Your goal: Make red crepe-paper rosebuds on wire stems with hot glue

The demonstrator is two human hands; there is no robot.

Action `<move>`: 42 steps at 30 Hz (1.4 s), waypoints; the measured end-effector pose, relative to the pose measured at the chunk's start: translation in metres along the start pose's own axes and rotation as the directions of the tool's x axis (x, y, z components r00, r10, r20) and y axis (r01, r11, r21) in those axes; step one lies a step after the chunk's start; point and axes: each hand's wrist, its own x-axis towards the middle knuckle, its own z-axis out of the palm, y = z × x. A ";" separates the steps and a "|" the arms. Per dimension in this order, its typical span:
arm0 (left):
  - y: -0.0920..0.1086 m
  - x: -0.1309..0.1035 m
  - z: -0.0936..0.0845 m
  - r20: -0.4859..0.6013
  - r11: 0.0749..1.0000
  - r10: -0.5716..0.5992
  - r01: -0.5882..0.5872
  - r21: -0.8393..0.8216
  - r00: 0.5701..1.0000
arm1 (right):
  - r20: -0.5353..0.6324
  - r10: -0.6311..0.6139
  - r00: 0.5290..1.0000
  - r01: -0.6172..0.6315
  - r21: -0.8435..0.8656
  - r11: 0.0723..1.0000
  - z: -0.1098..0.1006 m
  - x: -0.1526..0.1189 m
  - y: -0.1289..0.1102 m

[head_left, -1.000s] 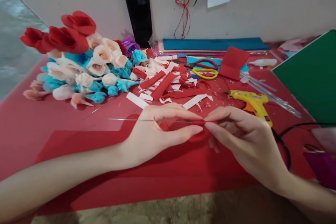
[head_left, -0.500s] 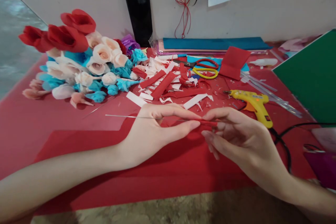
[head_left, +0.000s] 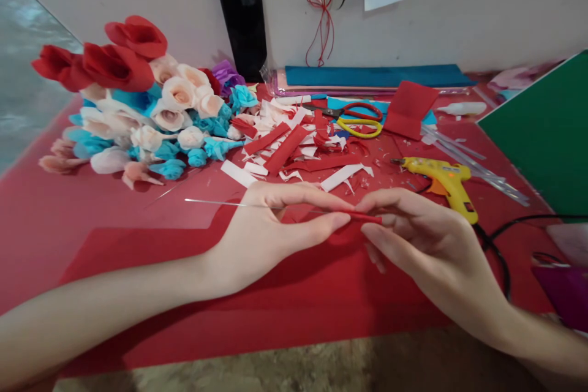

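My left hand (head_left: 271,239) pinches a narrow piece of red paper (head_left: 366,217) between thumb and forefinger. A thin wire (head_left: 209,201) runs from that pinch across the back of the fingers and sticks out to the left. My right hand (head_left: 427,245) is at the paper's right end, its forefinger on the top edge and its thumb just below. Under both hands lies a wide sheet of red paper (head_left: 294,288). White and red paper scraps (head_left: 287,147) are heaped beyond the hands.
Paper flowers (head_left: 179,95) are piled at the left. Red and yellow scissors (head_left: 358,119) lie behind the scraps. A yellow glue gun (head_left: 443,177) with a black cable rests at the right, near a green board (head_left: 551,128). A black phone (head_left: 242,24) leans on the wall.
My right thumb has shifted slightly right and up, away from the red paper's lower edge. The small red piece looks narrower and more tightly closed. My left hand has hardly moved.
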 end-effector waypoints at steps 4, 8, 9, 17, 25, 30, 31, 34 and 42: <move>-0.001 0.000 0.000 0.030 1.000 -0.020 0.020 -0.014 0.999 | -0.038 -0.046 0.998 0.045 -0.008 0.999 0.000 0.001 0.004; -0.002 0.001 0.000 0.042 0.999 -0.046 0.047 -0.027 0.998 | -0.060 -0.082 0.995 0.081 -0.028 0.996 0.000 -0.001 0.005; -0.002 0.001 0.000 0.038 0.999 -0.046 0.047 -0.028 0.998 | -0.062 -0.084 0.995 0.082 -0.035 0.996 0.000 -0.002 0.004; -0.001 0.001 0.001 0.021 1.000 0.006 -0.006 -0.017 1.000 | -0.048 -0.079 0.996 0.076 -0.047 0.996 -0.001 -0.001 0.004; -0.003 0.000 0.000 0.020 1.000 0.019 -0.019 -0.007 1.000 | -0.054 -0.072 0.996 0.070 -0.049 0.996 0.000 0.001 0.003; -0.004 -0.001 -0.001 0.032 0.999 0.041 -0.041 0.004 0.999 | -0.065 -0.075 0.995 0.072 -0.060 0.996 -0.002 0.002 0.003; -0.004 -0.001 -0.001 0.039 0.999 0.050 -0.051 0.004 0.998 | -0.064 -0.074 0.995 0.070 -0.062 0.996 -0.002 0.001 0.003; -0.004 -0.001 -0.002 0.056 0.997 0.071 -0.071 0.004 0.996 | -0.056 -0.078 0.995 0.074 -0.070 0.995 -0.004 0.000 0.004; -0.002 0.001 -0.002 0.082 0.997 0.077 -0.075 -0.027 0.994 | -0.047 -0.080 0.996 0.077 -0.076 0.994 -0.003 0.000 0.005</move>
